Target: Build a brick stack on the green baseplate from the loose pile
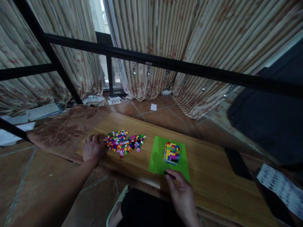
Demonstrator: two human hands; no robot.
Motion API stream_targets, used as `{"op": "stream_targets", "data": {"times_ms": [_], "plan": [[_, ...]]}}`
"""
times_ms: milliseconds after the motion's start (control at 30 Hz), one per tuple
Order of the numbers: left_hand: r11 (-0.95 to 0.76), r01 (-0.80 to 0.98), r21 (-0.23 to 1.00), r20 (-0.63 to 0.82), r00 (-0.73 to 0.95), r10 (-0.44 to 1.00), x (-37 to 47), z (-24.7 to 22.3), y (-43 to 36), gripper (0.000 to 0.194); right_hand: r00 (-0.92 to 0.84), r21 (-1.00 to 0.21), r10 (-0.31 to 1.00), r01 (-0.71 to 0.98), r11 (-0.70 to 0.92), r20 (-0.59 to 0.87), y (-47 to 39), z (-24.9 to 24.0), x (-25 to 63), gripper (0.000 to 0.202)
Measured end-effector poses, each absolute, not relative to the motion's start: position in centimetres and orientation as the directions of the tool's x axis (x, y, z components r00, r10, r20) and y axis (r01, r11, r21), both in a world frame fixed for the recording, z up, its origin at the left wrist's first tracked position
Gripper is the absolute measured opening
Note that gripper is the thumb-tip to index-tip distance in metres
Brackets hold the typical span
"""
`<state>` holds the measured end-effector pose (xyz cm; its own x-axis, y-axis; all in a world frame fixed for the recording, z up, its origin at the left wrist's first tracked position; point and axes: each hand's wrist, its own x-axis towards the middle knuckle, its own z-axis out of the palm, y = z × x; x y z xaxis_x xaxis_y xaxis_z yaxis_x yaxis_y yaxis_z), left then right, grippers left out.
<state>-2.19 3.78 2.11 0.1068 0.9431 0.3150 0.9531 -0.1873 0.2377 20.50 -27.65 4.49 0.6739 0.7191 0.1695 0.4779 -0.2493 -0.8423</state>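
In the head view, the right hand (181,187) pinches a small dark piece (165,172) between thumb and forefinger, over the near edge of a green baseplate (157,157). A low block of multicoloured bricks (172,153) stands on that plate, just beyond the fingertips (yellow and red show at its far side, pink and black nearer). The left hand (93,147) lies palm down on the wooden tabletop (203,170), at the left end of a spread of loose bricks (118,140); its fingers are bent, and I cannot tell whether anything is under them. The loose bricks lie left of the baseplate, apart from it. A patterned brown cloth (63,126) covers the tabletop's left end. Beyond, a black rail (151,60) crosses in front of striped curtains (153,28), and a white paper (153,107) lies on the tiled floor (142,108).
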Motion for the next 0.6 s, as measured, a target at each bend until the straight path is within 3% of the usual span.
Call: {"op": "stream_targets", "data": {"times_ms": [167, 400, 600], "plan": [[-0.205, 0.951, 0.232, 0.313, 0.126, 0.941, -2.3, 2.0, 4.1, 0.040, 0.816, -0.843, 0.543, 0.426, -0.329, 0.200, -28.8, 4.4, 25.1, 0.030], [-0.194, 0.963, 0.185, 0.302, 0.132, 0.944, -2.1, 2.1, 4.2, 0.041, 0.626, -0.685, 0.657, 0.694, -0.223, 0.420, -25.2, 6.3, 26.1, 0.019], [-0.189, 0.960, 0.204, 0.303, 0.122, 0.945, -2.0, 2.1, 4.2, 0.040, 0.600, -0.607, 0.621, 0.758, -0.241, 0.503, -23.9, 5.5, 26.6, 0.018]]}}
